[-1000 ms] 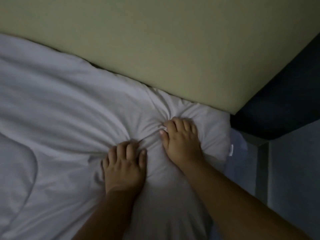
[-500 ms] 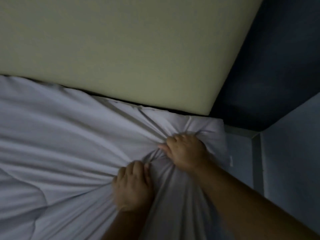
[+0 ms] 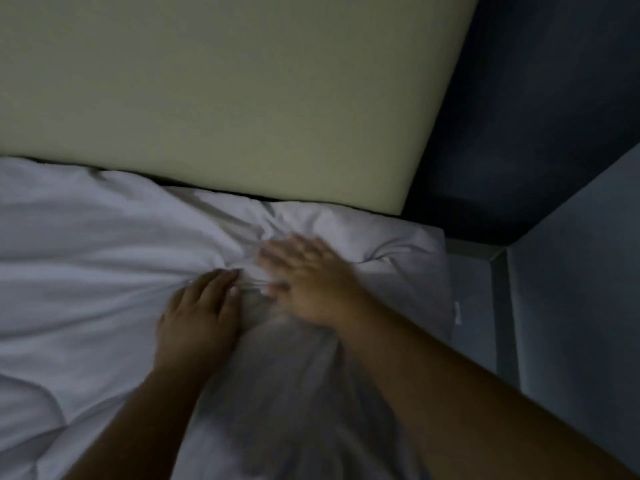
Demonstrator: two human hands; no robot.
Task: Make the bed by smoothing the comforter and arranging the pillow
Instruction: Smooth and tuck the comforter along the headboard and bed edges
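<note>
A white comforter [image 3: 86, 258] covers the bed, bunched into creases near the bed's far right corner. My left hand [image 3: 199, 320] lies flat on the fabric, fingers together and pointing toward the headboard. My right hand [image 3: 311, 282] is blurred, fingers spread, resting palm down on the wrinkled corner just right of the left hand. Neither hand holds a fold. A small tag [image 3: 457, 311] hangs at the comforter's right edge. No separate pillow can be told apart in this dim view.
A pale yellow-green padded headboard [image 3: 225, 91] runs along the bed's far edge. Right of it is a dark blue wall [image 3: 540, 116] and a grey-blue panel [image 3: 581, 289] beside the bed, with a narrow gap at the bed's right edge.
Both hands had gathered and gripped the comforter, pulling it; now they have let go and lie flat with fingers out. The right hand is sliding, blurred. The view shifted left.
</note>
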